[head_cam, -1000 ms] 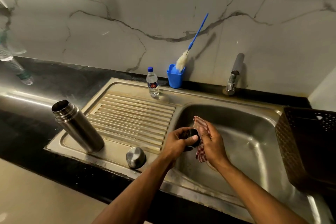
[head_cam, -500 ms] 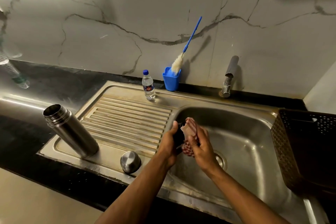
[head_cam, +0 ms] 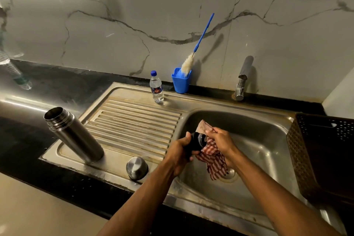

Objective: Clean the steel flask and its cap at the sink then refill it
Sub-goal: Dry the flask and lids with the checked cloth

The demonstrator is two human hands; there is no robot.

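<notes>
Steel sink (head_cam: 254,126) in black counter (head_cam: 23,140), marble wall (head_cam: 115,5).

Flask (head_cam: 73,135) and cap (head_cam: 136,168) on drainboard (head_cam: 134,120), left of basin (head_cam: 258,140)
</notes>
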